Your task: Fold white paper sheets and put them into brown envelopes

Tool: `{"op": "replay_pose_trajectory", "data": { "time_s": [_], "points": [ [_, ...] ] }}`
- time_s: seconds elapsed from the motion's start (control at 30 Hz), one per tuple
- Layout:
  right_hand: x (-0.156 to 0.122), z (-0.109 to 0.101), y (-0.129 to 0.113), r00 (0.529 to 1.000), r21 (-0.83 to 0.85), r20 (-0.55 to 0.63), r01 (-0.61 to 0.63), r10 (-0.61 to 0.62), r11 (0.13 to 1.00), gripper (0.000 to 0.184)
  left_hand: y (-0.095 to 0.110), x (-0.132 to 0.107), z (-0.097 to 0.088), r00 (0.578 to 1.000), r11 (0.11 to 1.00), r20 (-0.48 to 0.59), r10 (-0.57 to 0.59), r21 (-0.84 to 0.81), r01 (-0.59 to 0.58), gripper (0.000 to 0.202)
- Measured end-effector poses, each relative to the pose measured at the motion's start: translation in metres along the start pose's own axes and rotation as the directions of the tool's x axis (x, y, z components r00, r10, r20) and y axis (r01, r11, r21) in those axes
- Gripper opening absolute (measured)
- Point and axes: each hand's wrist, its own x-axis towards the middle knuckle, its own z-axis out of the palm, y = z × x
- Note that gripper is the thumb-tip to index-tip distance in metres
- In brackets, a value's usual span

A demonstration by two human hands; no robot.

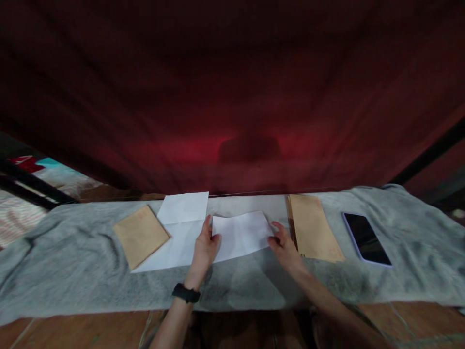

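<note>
A sheet of white paper (241, 235) is held up between my two hands, its upper edge slightly curved. My left hand (206, 247), with a dark band at its wrist, grips the left edge with thumb and fingers. At the right edge my right hand (285, 248) pinches the sheet near its side. Partly behind my left hand lies a creased, unfolded white sheet (181, 242). On its left part rests a small stack of brown envelopes (141, 235). To the right of my right hand sits another stack of brown envelopes (314, 228), slightly fanned at its lower end.
A grey cloth (250, 293) covers the long, narrow surface. Farther right lies a phone (367, 240) in a light purple case, its screen dark. A dark red curtain (247, 97) hangs close behind. Black bars (32, 184) stand at the left, and terracotta tiles (410, 322) show below.
</note>
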Motion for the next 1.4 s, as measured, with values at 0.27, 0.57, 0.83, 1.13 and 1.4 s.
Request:
{"op": "replay_pose_trajectory", "data": {
  "time_s": [0.27,0.57,0.83,1.13,1.4],
  "points": [
    [-0.017,-0.003,-0.008,0.962,-0.620,0.150,0.272,-0.228,0.736,0.045,-0.003,-0.008,0.006,0.983,0.912,0.039,0.178,0.368,-0.180,0.062],
    [-0.017,-0.010,-0.007,0.958,-0.738,0.213,0.287,-0.193,0.610,0.039,0.005,-0.024,0.013,0.956,0.760,0.132,0.263,0.582,-0.289,0.050],
    [-0.020,-0.004,-0.010,0.918,-0.773,0.202,0.363,-0.340,0.521,0.038,0.017,-0.050,0.038,0.881,0.579,0.270,0.389,0.672,-0.462,0.044],
    [-0.029,0.036,-0.006,0.780,-0.537,0.401,0.625,-0.480,0.567,0.056,0.017,-0.086,0.064,0.821,0.445,0.467,0.328,0.690,-0.571,0.059],
    [-0.037,0.044,0.000,0.784,-0.614,0.415,0.616,-0.462,0.494,0.057,0.020,-0.088,0.060,0.809,0.382,0.508,0.297,0.713,-0.588,0.064]
  ]
}}
